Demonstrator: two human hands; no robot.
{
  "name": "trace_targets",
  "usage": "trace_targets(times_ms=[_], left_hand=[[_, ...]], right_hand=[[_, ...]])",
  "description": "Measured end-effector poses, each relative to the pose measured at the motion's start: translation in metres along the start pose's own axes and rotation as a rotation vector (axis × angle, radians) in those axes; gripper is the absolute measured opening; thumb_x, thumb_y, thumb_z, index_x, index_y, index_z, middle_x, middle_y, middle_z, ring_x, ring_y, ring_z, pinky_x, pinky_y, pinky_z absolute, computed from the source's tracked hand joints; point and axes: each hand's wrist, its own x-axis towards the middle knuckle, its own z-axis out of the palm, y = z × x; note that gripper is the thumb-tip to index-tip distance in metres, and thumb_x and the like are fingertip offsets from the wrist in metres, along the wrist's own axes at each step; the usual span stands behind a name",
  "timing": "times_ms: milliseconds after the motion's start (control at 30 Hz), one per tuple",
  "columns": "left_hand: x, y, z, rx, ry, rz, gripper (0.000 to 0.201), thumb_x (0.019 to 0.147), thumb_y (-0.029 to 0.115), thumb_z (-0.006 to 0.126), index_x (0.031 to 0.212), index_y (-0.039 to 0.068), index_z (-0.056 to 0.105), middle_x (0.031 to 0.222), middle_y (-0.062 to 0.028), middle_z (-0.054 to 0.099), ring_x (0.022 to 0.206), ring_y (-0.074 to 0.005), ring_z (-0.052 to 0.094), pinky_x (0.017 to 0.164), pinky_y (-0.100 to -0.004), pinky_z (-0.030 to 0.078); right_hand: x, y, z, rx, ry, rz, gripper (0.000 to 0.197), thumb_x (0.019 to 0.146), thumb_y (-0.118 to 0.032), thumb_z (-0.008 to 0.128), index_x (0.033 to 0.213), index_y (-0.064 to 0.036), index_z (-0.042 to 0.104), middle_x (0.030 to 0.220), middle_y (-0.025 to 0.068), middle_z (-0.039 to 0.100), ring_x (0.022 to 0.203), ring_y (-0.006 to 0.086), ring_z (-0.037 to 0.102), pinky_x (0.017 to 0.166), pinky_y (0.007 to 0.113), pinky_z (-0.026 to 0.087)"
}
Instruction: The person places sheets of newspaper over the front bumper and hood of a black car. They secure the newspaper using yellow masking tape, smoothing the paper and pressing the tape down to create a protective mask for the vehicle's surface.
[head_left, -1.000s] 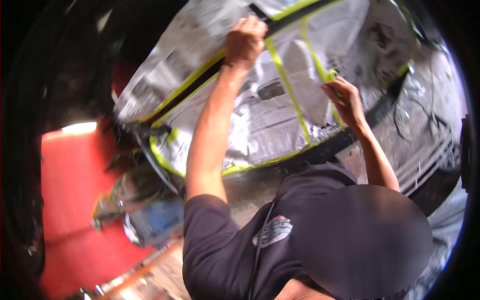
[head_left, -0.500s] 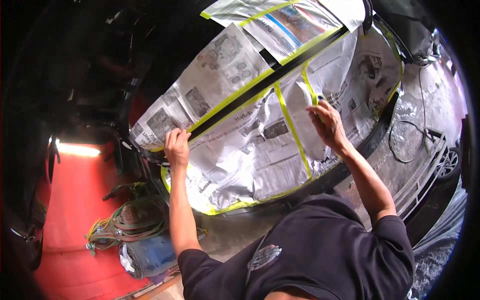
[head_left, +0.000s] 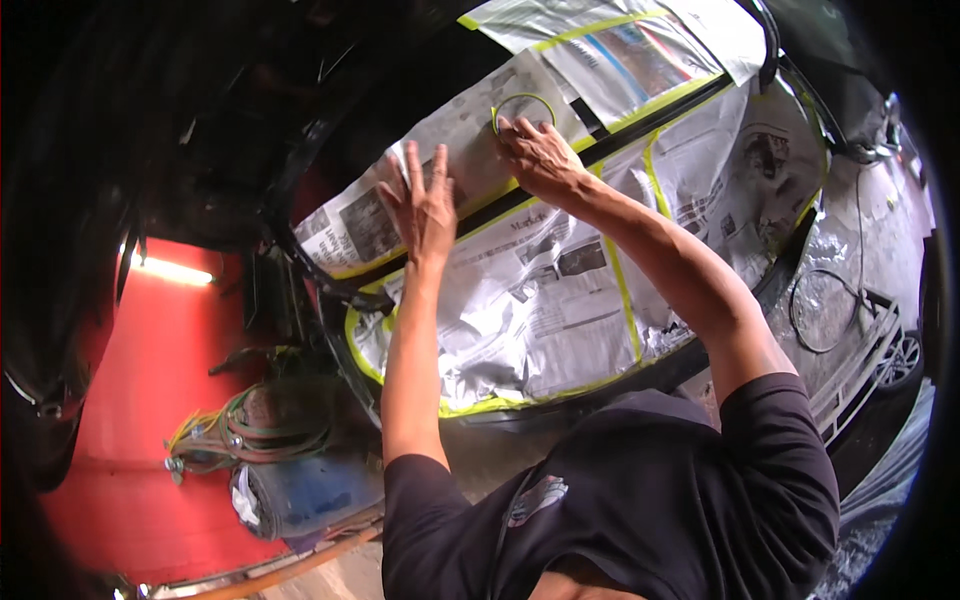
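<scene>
Newspaper sheets cover a car panel, taped along their edges with lime-yellow masking tape (head_left: 621,290). On the upper newspaper sheet (head_left: 357,222), my left hand (head_left: 425,210) lies with its fingers spread, slightly blurred and holding nothing. To its right, my right hand (head_left: 540,158) has its fingers curled on a roll of masking tape (head_left: 522,96), whose thin lime-yellow ring stands out beyond the fingertips. A black strip (head_left: 487,213) runs between the upper sheet and the lower newspaper sheet (head_left: 545,290). The tape's free end is hidden or too small to make out.
At left are a red surface (head_left: 165,370) with a bright light reflection, a coil of hoses (head_left: 285,420) and a blue roll (head_left: 320,495). Over at right, a black hose loop (head_left: 795,312) lies on the floor beside a metal frame (head_left: 850,375) and a wheel (head_left: 897,360).
My right hand has moved up and left from the lower sheet to the upper one, with the tape roll. My left hand has opened from a closed grip and moved up and right.
</scene>
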Motion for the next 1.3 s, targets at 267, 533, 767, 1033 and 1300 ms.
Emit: trace_targets(times_ms=[267,533,767,1033,1300], left_hand=[[0.039,0.07,0.012,-0.28,-0.018,-0.057,0.041,0.104,0.025,0.056,0.14,0.005,0.063,0.152,-0.0201,0.051,0.139,-0.0431,0.048,0.113,-0.0621,0.036],[0.059,0.164,-0.008,-1.49,-0.372,-0.366,0.046,0.1,0.036,0.071,0.124,-0.003,0.07,0.11,-0.009,0.073,0.095,-0.012,0.068,0.085,-0.0272,0.055],[0.059,0.182,-0.003,-1.534,-0.363,-0.408,0.019,0.093,0.014,0.08,0.103,0.0,0.073,0.09,-0.0023,0.073,0.079,-0.008,0.064,0.076,-0.0219,0.051],[0.11,0.155,0.023,-0.874,-0.061,-0.3,0.009,0.095,0.006,0.068,0.095,-0.003,0.067,0.086,-0.0125,0.071,0.075,-0.0195,0.065,0.07,-0.0341,0.053],[0.211,0.104,0.08,-0.507,0.097,-0.018,0.007,0.088,0.004,0.071,0.086,-0.002,0.067,0.09,-0.0175,0.067,0.086,-0.0365,0.066,0.079,-0.0457,0.051]], right_hand=[[-0.038,0.035,-0.068,0.799,0.173,0.311,0.057,0.094,-0.01,0.054,0.151,-0.0124,0.044,0.104,0.0222,0.069,0.09,0.0398,0.068,0.079,0.047,0.052],[-0.121,0.034,-0.093,1.279,0.191,0.52,0.072,0.087,-0.017,0.058,0.156,-0.0186,0.038,0.085,0.0093,0.07,0.076,0.0188,0.061,0.077,0.035,0.05],[-0.141,0.042,-0.09,1.108,0.187,0.434,0.074,0.083,-0.014,0.056,0.154,-0.0199,0.039,0.068,0.0169,0.061,0.061,0.037,0.065,0.06,0.046,0.047],[-0.141,0.017,-0.091,0.979,0.184,0.585,0.061,0.088,0.0,0.06,0.145,-0.0102,0.043,0.102,0.0249,0.07,0.094,0.0456,0.07,0.078,0.052,0.055],[-0.109,0.014,-0.092,0.895,0.371,0.668,0.049,0.091,-0.003,0.064,0.138,-0.0095,0.052,0.096,0.0209,0.066,0.088,0.0439,0.065,0.076,0.049,0.051]])
